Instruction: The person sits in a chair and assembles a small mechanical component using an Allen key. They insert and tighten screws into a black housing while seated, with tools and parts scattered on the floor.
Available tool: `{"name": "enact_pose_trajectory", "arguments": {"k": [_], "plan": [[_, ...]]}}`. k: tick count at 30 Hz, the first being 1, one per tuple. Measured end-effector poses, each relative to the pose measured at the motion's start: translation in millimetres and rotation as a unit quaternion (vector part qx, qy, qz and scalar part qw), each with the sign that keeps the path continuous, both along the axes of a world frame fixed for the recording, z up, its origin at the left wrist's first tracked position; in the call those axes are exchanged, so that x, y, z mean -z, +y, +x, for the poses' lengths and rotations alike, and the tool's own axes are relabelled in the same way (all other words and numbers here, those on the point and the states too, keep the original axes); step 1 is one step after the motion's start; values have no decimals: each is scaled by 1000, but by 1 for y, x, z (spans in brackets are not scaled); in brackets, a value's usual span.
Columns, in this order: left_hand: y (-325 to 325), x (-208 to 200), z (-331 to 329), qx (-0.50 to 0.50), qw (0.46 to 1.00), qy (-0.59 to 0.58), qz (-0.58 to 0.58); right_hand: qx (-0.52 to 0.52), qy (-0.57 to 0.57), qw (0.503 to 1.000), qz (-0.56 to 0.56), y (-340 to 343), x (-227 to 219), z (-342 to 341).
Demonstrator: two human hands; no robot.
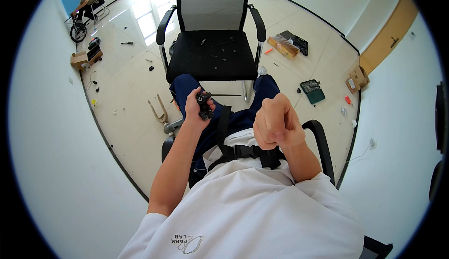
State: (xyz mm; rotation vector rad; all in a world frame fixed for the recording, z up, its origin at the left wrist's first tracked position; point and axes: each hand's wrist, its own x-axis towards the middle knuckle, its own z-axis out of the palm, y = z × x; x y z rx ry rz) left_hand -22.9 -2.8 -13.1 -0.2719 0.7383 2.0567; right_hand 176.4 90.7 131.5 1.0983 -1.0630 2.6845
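Knobbly black part (pixel 204 104): I see it in the left hand (pixel 192 105), fingers wrapped round, on the near side of the mesh-backed chair (pixel 199 64).
Thin dark rod (pixel 228 95): straight, long axis rightward; left hand nearer.
Right hand (pixel 278 122): curled fist, near side of the chair, rightward; contents I cannot tell.

Near the middle of the frame, open room lies between the black part (pixel 204 105) in the left hand (pixel 195 105) and the right hand (pixel 278 122), with a thin dark rod (pixel 227 95) jutting into it. At top centre, the black chair seat (pixel 199 64) can be reached over its near edge, while armrests (pixel 257 23) flank it, the backrest (pixel 213 7) closes its far side and small loose pieces (pixel 203 41) dot it.
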Motion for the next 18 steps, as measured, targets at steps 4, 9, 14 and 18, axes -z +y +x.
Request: {"name": "enact_pose_trajectory", "arguments": {"k": [4,9,14,18], "plan": [[0,-4,3,-12,1000,-6,-1,-28,41,999,2,-5,-11,4],[1,-6,5,-13,1000,-5,-8,-48,25,999,-5,-6,-16,8],[0,-1,0,-1,1000,1,-3,-75,17,996,-35,-6,-16,4],[1,0,0,2,1000,3,4,-91,20,995,-47,-4,-15,2]]}}
